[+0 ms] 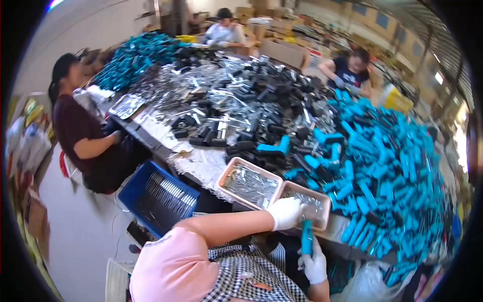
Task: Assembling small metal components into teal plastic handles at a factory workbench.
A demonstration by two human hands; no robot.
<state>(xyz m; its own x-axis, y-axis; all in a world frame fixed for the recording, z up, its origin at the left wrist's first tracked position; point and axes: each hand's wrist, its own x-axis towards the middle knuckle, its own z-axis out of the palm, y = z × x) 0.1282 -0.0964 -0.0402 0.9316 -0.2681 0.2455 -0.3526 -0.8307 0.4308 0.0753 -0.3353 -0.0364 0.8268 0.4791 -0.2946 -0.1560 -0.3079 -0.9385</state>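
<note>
White gloves cover both of my hands. My left hand (pixel 287 213) reaches over the near edge of a small pinkish tray (pixel 326 220) of small metal parts (pixel 308 201). Its fingers are bent together at the parts; whatever they pinch is too small to make out. Lower and to the right, my right hand (pixel 314 264) is closed around a teal plastic handle (pixel 307 236), which stands nearly upright just off the table's near edge. A second pinkish tray (pixel 226 187), beside the first on its left, holds thin metal pieces (pixel 251 182).
Teal handles (pixel 382 166) are heaped at the right, black and metal parts (pixel 236 100) in the middle, more teal pieces (pixel 141 55) far left. A blue bin (pixel 133 189) with metal rods stands left of me. People sit left (pixel 83 126), far (pixel 224 32) and far right (pixel 349 73).
</note>
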